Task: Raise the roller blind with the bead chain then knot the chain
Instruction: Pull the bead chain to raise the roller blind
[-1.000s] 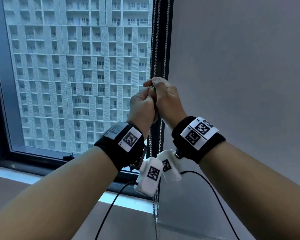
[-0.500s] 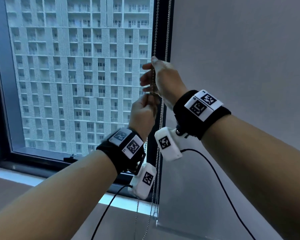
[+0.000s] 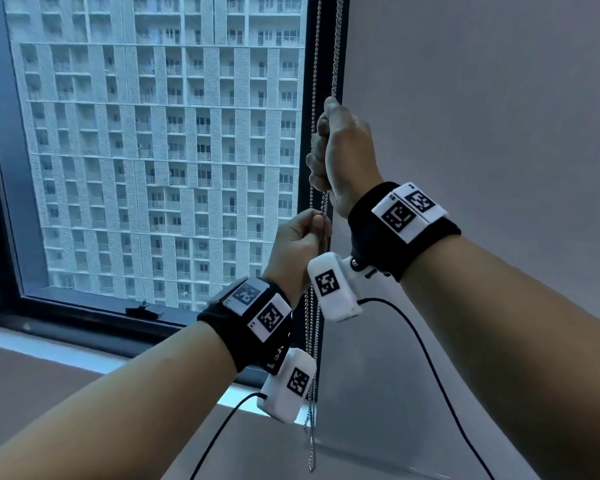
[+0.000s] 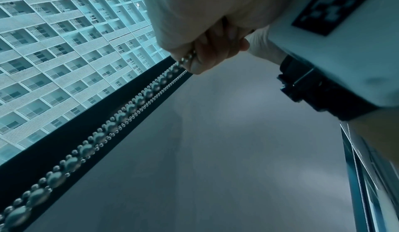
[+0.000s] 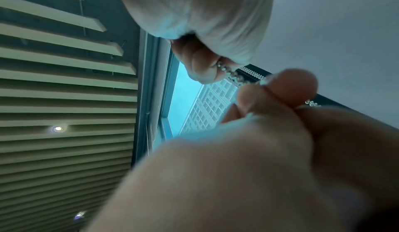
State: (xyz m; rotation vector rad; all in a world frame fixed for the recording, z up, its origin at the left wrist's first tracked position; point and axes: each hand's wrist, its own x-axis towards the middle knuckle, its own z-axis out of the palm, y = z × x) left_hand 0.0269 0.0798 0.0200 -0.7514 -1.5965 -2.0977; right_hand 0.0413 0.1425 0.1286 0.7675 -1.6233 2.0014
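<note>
Higher on bead chain (image 3: 314, 74) — right hand (image 3: 340, 157); left hand (image 3: 297, 242) lower

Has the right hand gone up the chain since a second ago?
Yes. The right hand has climbed the bead chain beside the dark window frame, now above the left hand.

right hand (image 3: 343, 157) grips bead chain (image 3: 315, 64) | left hand (image 3: 297, 240) pinches it (lower down)

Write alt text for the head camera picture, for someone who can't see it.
Two hands grip a metal bead chain beside a window: the right hand higher, the left hand just below it.
</note>
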